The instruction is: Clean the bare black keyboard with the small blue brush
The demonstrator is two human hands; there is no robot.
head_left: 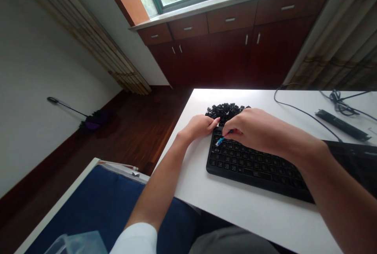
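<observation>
The left hand (197,127) lies palm down at the far edge of a black computer keyboard (250,163), its fingers (213,124) loosely curled and close together, holding nothing. Its fingertips sit just beside a heap of loose black keycaps (225,111), small square plastic caps piled in a rough mound beyond the keyboard. The right hand (250,128) arches over the keyboard's far left corner, its thumb and forefinger pinched narrowly on a slim blue-handled tool (220,140), whose tip points down toward the keys. The other fingers are folded out of view beneath the hand. The keyboard has a matte black plastic body and sits flat on a smooth white desk (235,214), angled slightly across it. Toward the far right, a thin black cable (303,112) curves over the desktop, near a long, dark rectangular bar (341,125) and a tangled bundle of black cord (338,102). Wooden cabinets (229,45) stand beyond the desk, below a window.
</observation>
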